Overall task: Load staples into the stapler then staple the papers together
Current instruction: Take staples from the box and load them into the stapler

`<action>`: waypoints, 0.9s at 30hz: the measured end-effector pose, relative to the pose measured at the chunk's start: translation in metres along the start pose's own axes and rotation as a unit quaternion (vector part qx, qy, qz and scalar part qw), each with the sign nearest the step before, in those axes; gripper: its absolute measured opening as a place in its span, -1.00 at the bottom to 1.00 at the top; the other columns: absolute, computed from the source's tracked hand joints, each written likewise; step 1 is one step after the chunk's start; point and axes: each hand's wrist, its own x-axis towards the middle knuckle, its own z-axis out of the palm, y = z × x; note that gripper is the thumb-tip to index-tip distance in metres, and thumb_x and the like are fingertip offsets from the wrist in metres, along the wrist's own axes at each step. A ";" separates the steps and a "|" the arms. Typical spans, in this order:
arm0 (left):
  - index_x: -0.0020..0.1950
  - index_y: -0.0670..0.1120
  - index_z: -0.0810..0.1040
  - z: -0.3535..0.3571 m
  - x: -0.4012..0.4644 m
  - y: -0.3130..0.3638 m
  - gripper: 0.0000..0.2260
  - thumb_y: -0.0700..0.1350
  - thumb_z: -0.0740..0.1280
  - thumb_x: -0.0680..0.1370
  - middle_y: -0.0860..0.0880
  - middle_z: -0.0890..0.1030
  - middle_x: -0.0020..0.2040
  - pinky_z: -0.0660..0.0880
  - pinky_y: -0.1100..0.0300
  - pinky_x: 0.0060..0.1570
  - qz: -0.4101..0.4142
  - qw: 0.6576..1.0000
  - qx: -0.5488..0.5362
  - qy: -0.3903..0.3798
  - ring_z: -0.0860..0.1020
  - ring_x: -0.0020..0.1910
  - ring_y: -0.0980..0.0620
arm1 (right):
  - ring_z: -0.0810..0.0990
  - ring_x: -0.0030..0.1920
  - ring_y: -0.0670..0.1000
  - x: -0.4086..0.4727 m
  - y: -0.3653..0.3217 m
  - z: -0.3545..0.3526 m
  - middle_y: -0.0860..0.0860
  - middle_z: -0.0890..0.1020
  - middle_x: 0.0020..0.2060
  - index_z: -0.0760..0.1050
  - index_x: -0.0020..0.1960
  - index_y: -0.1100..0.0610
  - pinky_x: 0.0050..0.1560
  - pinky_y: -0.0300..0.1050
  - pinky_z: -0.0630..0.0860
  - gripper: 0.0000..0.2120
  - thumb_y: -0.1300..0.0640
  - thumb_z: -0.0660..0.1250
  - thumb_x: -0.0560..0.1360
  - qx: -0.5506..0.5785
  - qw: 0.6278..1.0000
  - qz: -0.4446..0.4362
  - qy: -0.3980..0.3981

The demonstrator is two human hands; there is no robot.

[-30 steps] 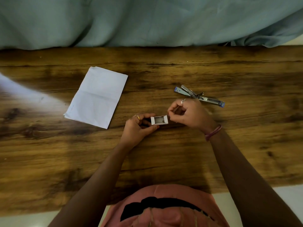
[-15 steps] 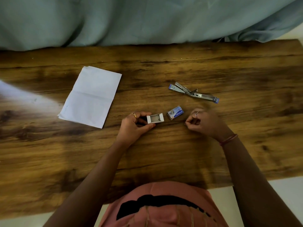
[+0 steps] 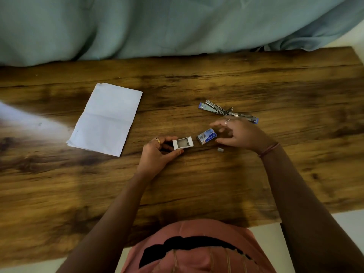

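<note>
On the wooden tabletop point(image 3: 197, 184), the opened metal stapler point(image 3: 228, 112) lies crosswise; left hand point(image 3: 157, 152) fingers pinch the white cardboard tray point(image 3: 182, 143); right hand point(image 3: 242, 134) fingers are spread, empty.

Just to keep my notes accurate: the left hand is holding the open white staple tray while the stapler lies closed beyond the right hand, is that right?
Not quite: the head view shows the stapler lying opened out flat, not closed. The rest stands: the left hand holds the open white staple tray, and the stapler lies beyond the right hand.

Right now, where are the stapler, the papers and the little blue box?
stapler point(image 3: 226, 112): head view, on its metal middle near the hinge.
papers point(image 3: 107, 119): head view, middle of the top sheet.
little blue box point(image 3: 207, 136): head view, its printed top.
</note>
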 end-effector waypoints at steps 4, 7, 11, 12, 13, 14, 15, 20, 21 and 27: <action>0.03 0.29 0.49 0.000 0.000 -0.001 -0.65 -0.02 0.52 0.38 0.11 0.64 -0.07 0.55 0.41 -0.20 -0.009 1.000 0.002 0.000 0.61 -0.08 0.30 | 0.43 0.00 -0.17 0.012 -0.004 0.010 -0.06 0.53 0.15 0.49 0.26 0.00 -0.10 -0.32 0.33 -0.62 0.08 0.40 0.45 -0.040 0.999 -0.024 -0.009; 0.06 0.27 0.49 0.001 -0.001 0.001 -0.64 -0.03 0.52 0.38 0.11 0.65 -0.08 0.56 0.38 -0.19 -0.012 1.000 -0.005 0.012 0.61 -0.09 0.29 | 0.48 -0.12 -0.23 0.012 -0.006 0.010 -0.10 0.55 0.02 0.54 0.16 0.00 -0.15 -0.47 0.36 -0.67 0.07 0.45 0.41 0.010 1.000 -0.017 0.011; 0.06 0.24 0.50 0.001 -0.001 0.004 -0.65 -0.03 0.52 0.38 0.10 0.67 -0.11 0.58 0.32 -0.18 -0.022 0.999 -0.023 0.035 0.63 -0.11 0.25 | 0.54 -0.18 -0.31 0.008 -0.012 0.007 -0.19 0.59 -0.12 0.59 0.11 0.00 -0.16 -0.50 0.43 -0.65 0.07 0.53 0.34 0.119 0.992 -0.006 0.031; 0.07 0.24 0.50 0.001 -0.001 0.005 -0.65 -0.03 0.52 0.38 0.09 0.67 -0.11 0.59 0.32 -0.18 -0.026 0.999 -0.031 0.036 0.63 -0.11 0.23 | 0.55 -0.19 -0.31 0.008 -0.014 0.007 -0.21 0.58 -0.13 0.59 0.11 0.00 -0.15 -0.48 0.44 -0.64 0.07 0.53 0.33 0.130 0.991 -0.005 0.031; 0.07 0.23 0.51 0.001 -0.001 0.006 -0.65 -0.03 0.52 0.38 0.09 0.67 -0.10 0.59 0.31 -0.19 -0.028 0.998 -0.038 0.035 0.64 -0.12 0.23 | 0.55 -0.19 -0.31 0.008 -0.015 0.006 -0.23 0.58 -0.14 0.59 0.11 0.00 -0.15 -0.47 0.45 -0.63 0.06 0.54 0.33 0.135 0.990 -0.004 0.030; 0.07 0.23 0.51 0.002 -0.001 0.007 -0.66 -0.03 0.52 0.38 0.09 0.67 -0.11 0.59 0.31 -0.20 -0.028 0.998 -0.043 0.034 0.64 -0.12 0.23 | 0.55 -0.19 -0.31 0.008 -0.017 0.005 -0.24 0.58 -0.14 0.59 0.11 0.00 -0.15 -0.48 0.45 -0.63 0.06 0.54 0.32 0.138 0.990 -0.005 0.029; 0.07 0.23 0.51 0.002 -0.002 0.008 -0.66 -0.03 0.51 0.38 0.09 0.67 -0.12 0.59 0.31 -0.21 -0.028 0.998 -0.047 0.034 0.64 -0.13 0.23 | 0.55 -0.20 -0.32 0.008 -0.018 0.005 -0.24 0.57 -0.14 0.59 0.12 0.00 -0.17 -0.49 0.44 -0.63 0.06 0.53 0.33 0.137 0.990 -0.006 0.027; 0.05 0.23 0.53 0.001 -0.004 0.009 -0.66 -0.04 0.52 0.37 0.09 0.68 -0.14 0.57 0.36 -0.22 -0.021 0.997 -0.063 0.042 0.64 -0.12 0.23 | 0.52 -0.13 -0.28 0.008 -0.019 0.002 -0.22 0.53 -0.08 0.60 0.13 -0.01 -0.13 -0.58 0.36 -0.63 0.05 0.53 0.33 0.109 0.993 -0.017 0.037; 0.05 0.24 0.53 0.001 -0.005 0.009 -0.66 -0.04 0.52 0.36 0.08 0.68 -0.13 0.56 0.36 -0.22 -0.022 0.997 -0.066 0.042 0.64 -0.12 0.22 | 0.52 -0.11 -0.26 0.008 -0.018 0.001 -0.20 0.52 -0.06 0.60 0.13 0.00 -0.11 -0.59 0.35 -0.63 0.05 0.53 0.33 0.107 0.993 -0.018 0.038; 0.04 0.25 0.54 0.002 -0.004 0.010 -0.68 0.02 0.51 0.34 0.11 0.68 -0.14 0.53 0.40 -0.25 -0.020 0.996 -0.074 0.043 0.64 -0.12 0.24 | 0.46 -0.09 -0.33 0.005 -0.015 0.005 -0.15 0.52 -0.04 0.61 0.11 -0.01 -0.06 -0.64 0.24 -0.63 0.03 0.54 0.32 0.077 0.996 -0.023 0.040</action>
